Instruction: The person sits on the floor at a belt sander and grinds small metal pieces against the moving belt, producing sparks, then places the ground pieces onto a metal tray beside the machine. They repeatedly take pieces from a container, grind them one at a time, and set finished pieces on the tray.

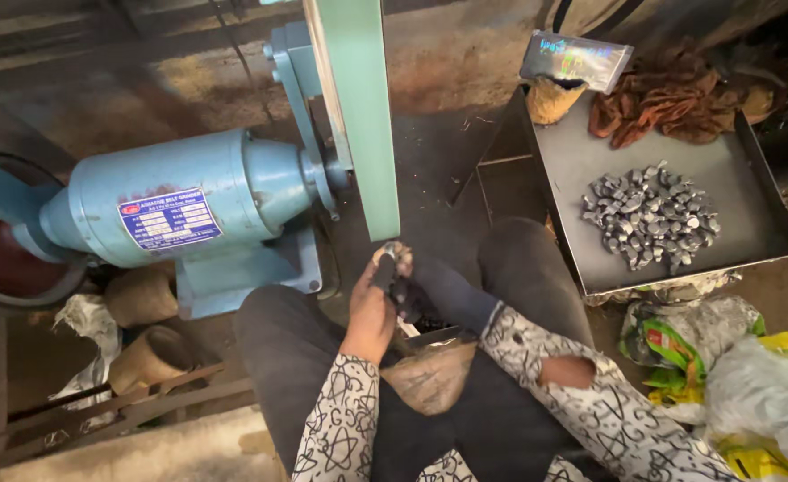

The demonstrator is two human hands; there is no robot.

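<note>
Item one: small metal piece [392, 253], pinched at the lower edge of the green belt [358, 116], its tip touching or just short of the belt face (I cannot tell which). I take the belt as my landmark for everything below.

Left hand [371, 303]: bare, directly under the belt's lower end, fingers curled tight around the piece.

Right hand [421, 290]: in a dark glove or cloth, just right of the left hand and pressed against it; fingers hidden, so I cannot tell whether they grip the piece or only steady the other hand.

Sleeves [345, 428]: patterned white and black, both forearms running down from the belt toward the camera; the right sleeve has a tear.

Knees [528, 268]: dark trousers, one either side below the belt.

Pouch [429, 370]: tan, sitting between the legs, below the hands.

Grinder [179, 201]: light blue motor housing with a label plate, left of the belt and joined to it.

Tray [572, 161]: dark metal, well right of the belt.

Blanks [651, 216]: heap of small grey metal pieces in the tray's near half.

Rag [671, 98]: brown, bunched at the tray's far edge.

Packet [577, 58]: shiny, on the tray's far corner.

Bags [724, 375]: crumpled plastic, green and yellow, below the tray.
</note>
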